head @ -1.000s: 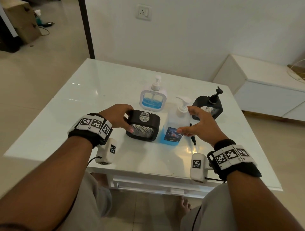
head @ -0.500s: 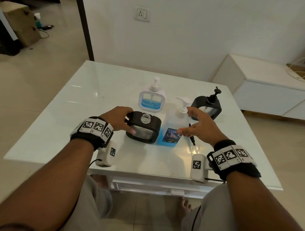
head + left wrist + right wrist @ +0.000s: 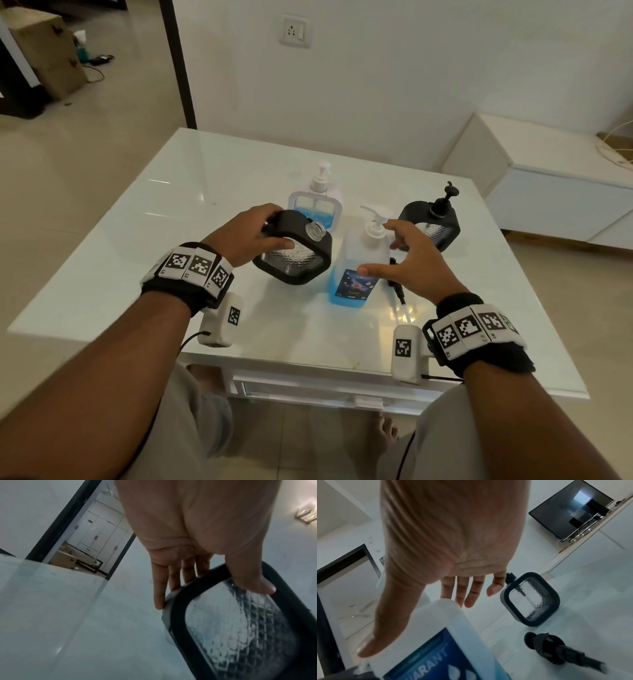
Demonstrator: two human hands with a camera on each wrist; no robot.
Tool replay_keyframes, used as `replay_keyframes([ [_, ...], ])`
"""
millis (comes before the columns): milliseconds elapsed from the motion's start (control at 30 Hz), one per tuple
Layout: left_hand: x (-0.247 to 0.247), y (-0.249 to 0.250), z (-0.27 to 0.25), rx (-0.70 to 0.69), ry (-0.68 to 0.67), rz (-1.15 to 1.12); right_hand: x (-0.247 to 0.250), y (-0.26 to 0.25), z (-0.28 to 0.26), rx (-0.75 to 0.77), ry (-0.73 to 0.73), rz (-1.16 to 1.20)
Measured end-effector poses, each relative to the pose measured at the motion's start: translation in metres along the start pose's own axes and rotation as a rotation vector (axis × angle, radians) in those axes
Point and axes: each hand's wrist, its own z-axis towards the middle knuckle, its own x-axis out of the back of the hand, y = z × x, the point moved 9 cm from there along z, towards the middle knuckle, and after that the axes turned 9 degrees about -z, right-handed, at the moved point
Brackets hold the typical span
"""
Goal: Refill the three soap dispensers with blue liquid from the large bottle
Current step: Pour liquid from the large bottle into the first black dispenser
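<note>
Pump (image 3: pixel 556 654) lies beside large bottle (image 3: pixel 359 263).

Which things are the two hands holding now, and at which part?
The left hand grips the open black dispenser by its left side frame, thumb on the front. The right hand holds nothing; it is spread beside the large bottle.

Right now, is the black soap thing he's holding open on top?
Open: the black dispenser shows a bare clear neck; its pump lies on the table.
</note>
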Motion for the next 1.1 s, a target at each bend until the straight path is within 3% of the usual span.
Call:
replay_keyframes([
  [167, 0.006, 0.028, -0.005, -0.156, 0.081, -0.076, 0.001, -0.017, 0.005, 0.040, 0.078, 0.133],
  [300, 0.008, 0.044, -0.009, -0.259, 0.126, 0.022, -0.001, -0.031, 0.016, 0.067, 0.070, 0.300],
  [400, 0.009, 0.052, -0.010, -0.284, 0.147, 0.089, -0.005, -0.036, 0.023, 0.103, 0.054, 0.297],
  [633, 0.014, 0.063, -0.013, -0.286, 0.222, 0.170, -0.010, -0.052, 0.034, 0.222, 0.049, 0.286],
  [867, 0.026, 0.040, -0.013, -0.231, 0.251, -0.179, -0.005, -0.052, 0.032, 0.278, 0.119, 0.262],
  [1000, 0.016, 0.007, -0.005, -0.064, 0.142, -0.330, -0.005, -0.048, 0.031, 0.237, 0.130, 0.284],
  [1100, 0.011, 0.007, -0.003, -0.087, 0.134, -0.360, -0.004, -0.049, 0.029, 0.229, 0.142, 0.312],
])
